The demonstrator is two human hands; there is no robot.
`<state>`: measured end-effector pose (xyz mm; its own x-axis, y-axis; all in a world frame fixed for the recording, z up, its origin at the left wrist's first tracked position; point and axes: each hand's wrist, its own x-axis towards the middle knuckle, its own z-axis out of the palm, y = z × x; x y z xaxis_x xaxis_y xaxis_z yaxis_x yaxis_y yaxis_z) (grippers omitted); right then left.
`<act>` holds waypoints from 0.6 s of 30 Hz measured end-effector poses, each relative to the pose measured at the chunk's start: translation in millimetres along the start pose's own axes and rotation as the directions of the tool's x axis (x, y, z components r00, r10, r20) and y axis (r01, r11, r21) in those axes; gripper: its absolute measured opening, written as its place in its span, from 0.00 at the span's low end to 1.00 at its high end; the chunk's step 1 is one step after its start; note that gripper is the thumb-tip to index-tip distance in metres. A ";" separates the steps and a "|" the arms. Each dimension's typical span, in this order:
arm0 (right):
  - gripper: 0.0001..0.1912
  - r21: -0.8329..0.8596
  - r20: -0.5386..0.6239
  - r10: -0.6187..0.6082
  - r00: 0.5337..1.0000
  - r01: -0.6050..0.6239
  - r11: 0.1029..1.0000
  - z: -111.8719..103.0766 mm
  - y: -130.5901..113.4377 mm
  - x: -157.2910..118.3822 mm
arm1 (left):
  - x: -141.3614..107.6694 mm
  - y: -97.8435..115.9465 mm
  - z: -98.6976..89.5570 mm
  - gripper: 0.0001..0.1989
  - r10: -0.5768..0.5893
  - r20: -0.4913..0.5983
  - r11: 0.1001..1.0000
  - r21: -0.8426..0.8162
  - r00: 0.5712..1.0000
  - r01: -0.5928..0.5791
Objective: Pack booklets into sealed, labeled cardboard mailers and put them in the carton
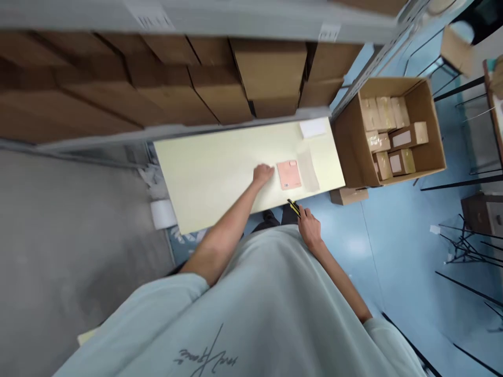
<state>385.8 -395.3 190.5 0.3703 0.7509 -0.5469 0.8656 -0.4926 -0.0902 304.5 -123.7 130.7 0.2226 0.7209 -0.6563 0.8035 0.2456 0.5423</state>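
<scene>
"Pink flat rectangular packet [289, 175]: where do you have it?"

"On my long cream bench [212, 173], toward the right end, closer to the near edge than the far one. A small pale patch shows at its far right corner."

"And your fingers?"

"My left hand [263, 174] is just beside the packet's left edge, fingers curled in; I cannot tell whether they have hold of anything. My right hand [309, 228] is off the near edge, fingers closed around a slim black-and-yellow cutter [293, 207], its tip toward that edge."

"What else is around you?"

"Just right of the packet lies a thin translucent strip [309, 170]; a white rectangular sheet [313, 128] is at the far right corner. Beside the right edge I have a large open brown cardboard carton [346, 141] with small taped brown boxes [407, 135] inside. Past the far edge, a grey metal shelf [236, 15] holds brown cardboard boxes [271, 68] in a row."
</scene>
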 end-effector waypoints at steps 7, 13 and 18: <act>0.19 0.429 -0.307 0.145 0.941 0.001 0.903 -65.1 9.5 41.1 | -98.9 19.4 -8.9 0.08 0.276 -0.043 0.954 -0.107 0.960 -0.279; 0.16 0.478 -0.591 -0.010 0.807 0.360 0.801 -172.4 -13.8 136.4 | -87.2 86.9 -49.0 0.12 0.531 -0.230 0.811 -0.140 0.816 -0.567; 0.17 0.392 -0.680 -0.149 0.718 0.527 0.754 -286.7 -48.5 212.0 | -49.1 168.9 -115.4 0.17 0.611 -0.455 0.724 -0.011 0.648 -0.690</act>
<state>518.9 -86.1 317.6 0.3663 0.9117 0.1861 0.7159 -0.1484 -0.6822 365.5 -42.8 315.0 0.3841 0.9119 0.1447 0.4219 -0.3127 0.8510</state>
